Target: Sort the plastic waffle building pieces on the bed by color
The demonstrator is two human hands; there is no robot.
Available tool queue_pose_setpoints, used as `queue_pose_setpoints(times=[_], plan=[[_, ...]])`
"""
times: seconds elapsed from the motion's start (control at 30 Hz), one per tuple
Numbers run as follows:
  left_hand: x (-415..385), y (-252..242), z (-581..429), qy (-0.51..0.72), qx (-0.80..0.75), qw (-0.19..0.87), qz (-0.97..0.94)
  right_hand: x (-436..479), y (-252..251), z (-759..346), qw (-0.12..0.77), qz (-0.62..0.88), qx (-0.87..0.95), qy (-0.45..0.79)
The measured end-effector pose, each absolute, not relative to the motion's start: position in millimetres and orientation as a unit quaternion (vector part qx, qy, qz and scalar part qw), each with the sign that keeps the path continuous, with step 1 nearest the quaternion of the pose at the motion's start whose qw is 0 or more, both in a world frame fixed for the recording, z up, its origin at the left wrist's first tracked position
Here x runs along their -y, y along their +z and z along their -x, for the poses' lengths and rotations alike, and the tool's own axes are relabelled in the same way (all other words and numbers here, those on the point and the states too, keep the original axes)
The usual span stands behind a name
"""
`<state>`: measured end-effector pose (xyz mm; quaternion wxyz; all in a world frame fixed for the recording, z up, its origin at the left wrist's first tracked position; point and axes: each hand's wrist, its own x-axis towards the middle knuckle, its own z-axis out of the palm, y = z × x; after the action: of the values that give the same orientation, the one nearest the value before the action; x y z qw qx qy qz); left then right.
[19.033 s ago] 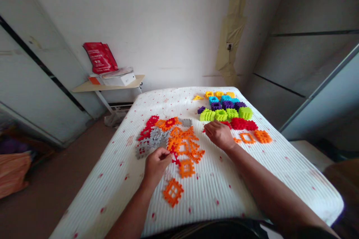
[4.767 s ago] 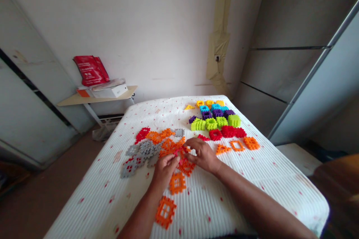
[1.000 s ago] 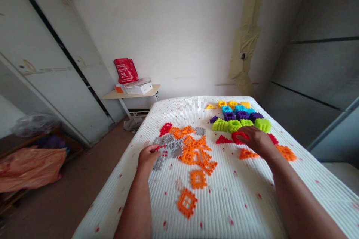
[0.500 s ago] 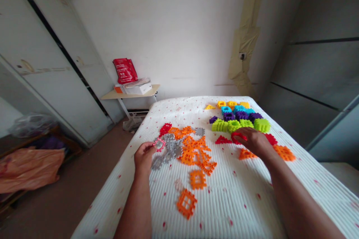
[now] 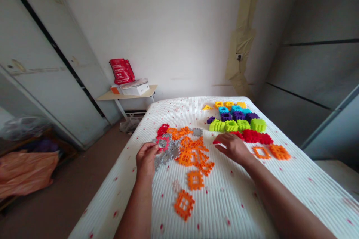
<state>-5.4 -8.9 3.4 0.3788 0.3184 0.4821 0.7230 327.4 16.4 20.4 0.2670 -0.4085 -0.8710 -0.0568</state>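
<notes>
My left hand (image 5: 147, 157) pinches a pinkish-red frame-shaped piece (image 5: 163, 143) over the pile of grey pieces (image 5: 169, 153). My right hand (image 5: 231, 147) is low over the bed, fingers apart, above a small red piece (image 5: 216, 142) that it partly covers. Beyond that hand lies a row of red pieces (image 5: 256, 137). Many orange pieces (image 5: 193, 149) are heaped between my hands, and two orange squares (image 5: 195, 180) lie nearer to me. Dark red pieces (image 5: 163, 130) sit behind the grey ones.
On the white quilted bed (image 5: 224, 201), green blocks (image 5: 231, 125), purple blocks (image 5: 226, 116), blue blocks (image 5: 223, 109) and yellow blocks (image 5: 218, 104) stand in rows at the back right. A side table (image 5: 112, 96) holds a red bag (image 5: 122, 71) and a white box (image 5: 137, 89).
My right hand has moved left, off a red piece now by the red row, to the small red piece. The pinkish-red frame in my left hand has turned flatter towards the camera.
</notes>
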Motion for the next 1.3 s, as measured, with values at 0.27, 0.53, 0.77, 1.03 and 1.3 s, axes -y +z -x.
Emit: queue_pose_setpoints(times=[0.27, 0.53, 0.77, 1.03, 1.3], plan=[[25, 13, -43, 0.61, -0.52, 0.427, -0.418, 8, 18, -280, 0.35, 0.32, 0.88, -0.043], [36, 12, -88, 0.551, -0.521, 0.458, -0.465, 16, 20, -271, 0.34, 0.309, 0.888, -0.002], [35, 4, -98, 0.552, -0.49, 0.479, -0.475, 15, 24, -274, 0.346, 0.306, 0.886, 0.032], [33, -1, -98, 0.562, -0.475, 0.481, -0.476, 10, 23, -279, 0.388, 0.298, 0.871, 0.05], [36, 1, -100, 0.568, -0.466, 0.5, -0.459, 6, 33, -291, 0.353, 0.295, 0.888, 0.0]])
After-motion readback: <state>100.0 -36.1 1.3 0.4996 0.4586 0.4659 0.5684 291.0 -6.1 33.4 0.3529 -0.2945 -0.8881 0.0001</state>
